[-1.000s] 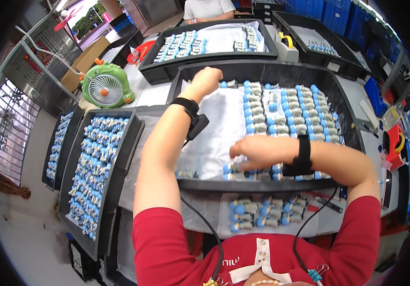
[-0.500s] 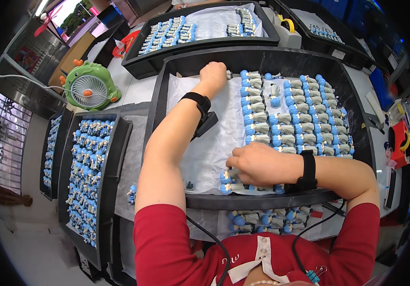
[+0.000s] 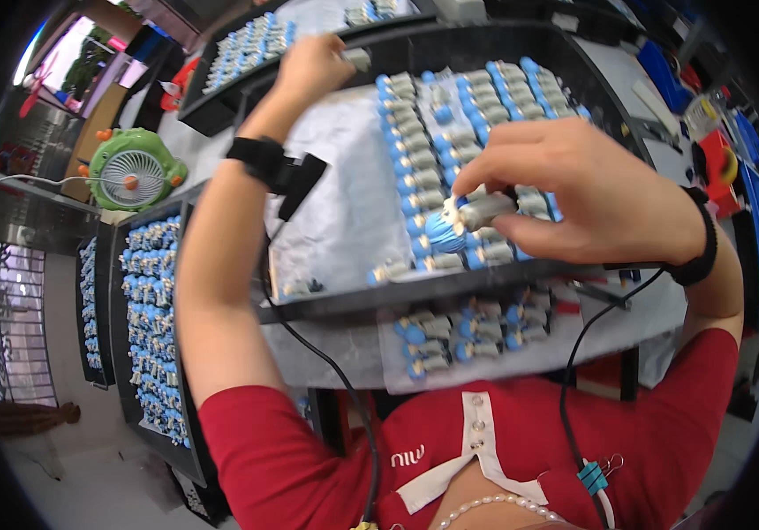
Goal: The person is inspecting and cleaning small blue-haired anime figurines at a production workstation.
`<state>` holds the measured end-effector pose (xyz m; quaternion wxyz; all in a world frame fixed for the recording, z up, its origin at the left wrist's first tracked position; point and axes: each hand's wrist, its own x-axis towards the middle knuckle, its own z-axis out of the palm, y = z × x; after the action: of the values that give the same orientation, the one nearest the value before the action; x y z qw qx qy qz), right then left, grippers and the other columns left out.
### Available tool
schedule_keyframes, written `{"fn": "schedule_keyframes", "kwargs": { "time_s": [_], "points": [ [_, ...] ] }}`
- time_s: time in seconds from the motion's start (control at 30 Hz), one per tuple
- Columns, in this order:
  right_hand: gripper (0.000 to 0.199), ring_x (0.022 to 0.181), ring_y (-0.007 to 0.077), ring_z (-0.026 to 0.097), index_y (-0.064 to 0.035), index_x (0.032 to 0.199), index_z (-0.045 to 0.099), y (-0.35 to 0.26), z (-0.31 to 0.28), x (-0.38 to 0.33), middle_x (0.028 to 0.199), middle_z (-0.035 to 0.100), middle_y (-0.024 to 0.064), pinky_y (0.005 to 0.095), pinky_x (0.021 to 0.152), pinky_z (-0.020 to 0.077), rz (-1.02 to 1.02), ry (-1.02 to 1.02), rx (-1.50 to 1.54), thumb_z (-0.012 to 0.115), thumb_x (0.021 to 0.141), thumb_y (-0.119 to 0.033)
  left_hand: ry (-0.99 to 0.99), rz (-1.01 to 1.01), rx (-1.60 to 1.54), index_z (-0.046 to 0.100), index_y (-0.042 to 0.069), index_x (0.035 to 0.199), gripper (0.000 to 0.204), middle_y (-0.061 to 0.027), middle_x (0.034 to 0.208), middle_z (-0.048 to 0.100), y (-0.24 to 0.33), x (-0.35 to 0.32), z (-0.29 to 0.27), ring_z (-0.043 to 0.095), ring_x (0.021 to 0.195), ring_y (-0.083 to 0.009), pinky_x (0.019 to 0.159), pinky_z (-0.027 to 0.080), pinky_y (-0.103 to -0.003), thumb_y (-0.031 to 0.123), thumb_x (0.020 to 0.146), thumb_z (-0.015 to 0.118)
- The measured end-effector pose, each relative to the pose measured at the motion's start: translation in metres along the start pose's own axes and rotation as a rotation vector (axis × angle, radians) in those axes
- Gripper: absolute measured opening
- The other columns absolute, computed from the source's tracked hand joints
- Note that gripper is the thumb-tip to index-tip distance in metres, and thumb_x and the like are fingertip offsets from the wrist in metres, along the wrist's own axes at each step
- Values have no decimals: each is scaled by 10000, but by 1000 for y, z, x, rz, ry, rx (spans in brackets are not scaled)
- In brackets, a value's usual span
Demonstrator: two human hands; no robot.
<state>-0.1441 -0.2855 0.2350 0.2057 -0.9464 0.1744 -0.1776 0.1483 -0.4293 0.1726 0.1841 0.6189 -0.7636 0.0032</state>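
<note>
Right hand: gripping one blue-headed figurine over the near half of one black tray | Left hand: by tray's far-left corner, grip unclear | One green fan: left of tray

The right hand holds a figurine over the tray; the left hand perhaps touches a grey piece.
</note>
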Motion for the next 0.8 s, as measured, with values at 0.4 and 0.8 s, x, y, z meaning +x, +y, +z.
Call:
{"fn": "schedule_keyframes", "kwargs": {
  "time_s": [0.4,0.8],
  "points": [
    [276,747,196,577,-1,998,624,-18,60,-171,839,606,94,286,675,461,398,94,277,630,724,-34,-382,259,-560,614,42,1029,366,-82,883,645,175,-248,-53,632,785,-171,686,479,-276,74,678,712],
    [269,735,148,569,5,1006,635,-39,108,-266,810,605,80,256,678,476,640,240,387,631,744,-53,-86,524,-216,610,70,981,279,-88,867,640,271,-244,109,574,856,-260,742,425,-394,161,722,663]
  ]
}}
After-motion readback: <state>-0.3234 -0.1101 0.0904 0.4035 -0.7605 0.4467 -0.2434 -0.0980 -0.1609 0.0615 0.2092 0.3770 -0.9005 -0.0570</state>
